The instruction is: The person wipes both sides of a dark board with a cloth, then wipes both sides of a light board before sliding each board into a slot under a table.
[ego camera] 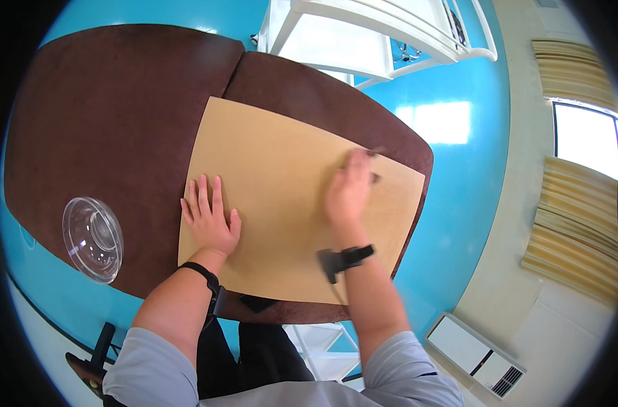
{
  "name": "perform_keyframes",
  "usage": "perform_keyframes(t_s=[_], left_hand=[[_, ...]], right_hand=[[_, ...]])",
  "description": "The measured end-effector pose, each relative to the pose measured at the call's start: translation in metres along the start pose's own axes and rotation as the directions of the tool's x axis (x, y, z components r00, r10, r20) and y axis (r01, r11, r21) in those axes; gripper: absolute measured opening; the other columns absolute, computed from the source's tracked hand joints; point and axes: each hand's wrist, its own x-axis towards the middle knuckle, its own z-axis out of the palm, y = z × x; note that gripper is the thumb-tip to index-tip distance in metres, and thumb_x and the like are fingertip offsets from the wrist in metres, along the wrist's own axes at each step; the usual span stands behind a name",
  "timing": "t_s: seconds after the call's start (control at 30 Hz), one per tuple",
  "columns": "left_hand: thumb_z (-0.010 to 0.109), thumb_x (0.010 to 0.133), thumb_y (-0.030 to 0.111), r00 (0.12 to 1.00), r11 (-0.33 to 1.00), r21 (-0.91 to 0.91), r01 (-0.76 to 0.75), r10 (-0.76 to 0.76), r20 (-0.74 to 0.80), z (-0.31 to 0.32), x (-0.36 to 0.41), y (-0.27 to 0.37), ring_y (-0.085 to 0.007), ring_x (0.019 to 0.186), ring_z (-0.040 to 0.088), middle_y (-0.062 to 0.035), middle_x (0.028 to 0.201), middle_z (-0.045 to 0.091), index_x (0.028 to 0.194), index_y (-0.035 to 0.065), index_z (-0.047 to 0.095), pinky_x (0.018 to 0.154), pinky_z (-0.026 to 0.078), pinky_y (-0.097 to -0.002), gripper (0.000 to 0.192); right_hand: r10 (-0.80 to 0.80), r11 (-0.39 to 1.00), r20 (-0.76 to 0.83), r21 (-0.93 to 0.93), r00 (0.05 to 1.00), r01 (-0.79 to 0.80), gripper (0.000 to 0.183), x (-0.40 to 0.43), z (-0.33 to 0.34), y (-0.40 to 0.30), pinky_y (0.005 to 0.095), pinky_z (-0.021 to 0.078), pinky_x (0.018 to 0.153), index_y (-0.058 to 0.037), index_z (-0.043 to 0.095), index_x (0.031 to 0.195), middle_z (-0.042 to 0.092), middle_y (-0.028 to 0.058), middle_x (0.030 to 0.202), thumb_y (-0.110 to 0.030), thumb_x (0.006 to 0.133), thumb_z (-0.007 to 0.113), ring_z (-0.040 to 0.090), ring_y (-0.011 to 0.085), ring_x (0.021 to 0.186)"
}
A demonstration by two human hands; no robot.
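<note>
A large tan sheet (278, 203), perhaps board or thick paper, lies flat on a dark brown table (110, 117). My left hand (209, 224) presses palm down near the sheet's left edge, fingers spread, holding nothing. Towards the sheet's far right edge, my right hand (347, 196) is blurred and curled over a small dark object (375, 178). Most of that object is hidden under the fingers, so its kind is unclear. Both wrists wear black straps with a small device attached.
A clear plastic bowl (92, 239) stands at the table's left edge. Beyond the table is a white shelved cart (334, 46); another white rack (321, 351) shows below the near edge. A dark flat item (258, 303) pokes out under the sheet's near edge.
</note>
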Motion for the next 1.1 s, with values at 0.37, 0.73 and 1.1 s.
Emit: perform_keyframes(t_s=[0.37,0.73,1.1], left_hand=[[0.062,0.088,0.034,0.999,0.999,-0.019,0.034,-0.033,0.023,0.000,0.001,0.005,-0.0420,0.161,0.016,-0.0184,0.173,0.024,0.166,0.0112,0.033,0.126,0.010,-0.0667,0.086],[0.059,0.090,0.034,0.996,1.000,-0.015,0.022,-0.021,0.083,-0.003,0.004,0.010,-0.0440,0.160,0.017,-0.0231,0.171,0.025,0.166,0.0069,0.030,0.126,0.009,-0.0665,0.086],[0.040,0.106,0.040,0.996,0.939,0.337,-0.071,0.085,-0.028,0.002,-0.002,-0.006,-0.0343,0.161,0.020,-0.0141,0.174,0.022,0.170,0.0115,0.019,0.128,0.019,-0.0538,0.073]], right_hand=[[-0.410,0.902,0.181,0.227,0.894,0.367,0.059,-0.001,0.004,-0.097,0.0493,0.0331,0.125,0.0011,0.050,0.151,0.049,0.0176,0.157,-0.010,0.094,0.060,0.039,0.0368,0.152],[0.091,0.996,0.051,0.004,0.994,-0.092,0.061,-0.112,-0.105,0.098,0.0542,0.0268,0.127,0.0018,0.044,0.155,0.040,0.0233,0.164,-0.008,0.096,0.055,0.033,0.0456,0.154],[0.110,0.993,-0.022,0.036,0.994,-0.109,0.062,-0.111,-0.100,0.094,0.0475,0.0287,0.128,-0.0015,0.041,0.158,0.040,0.0173,0.165,-0.015,0.099,0.056,0.033,0.0366,0.155]])
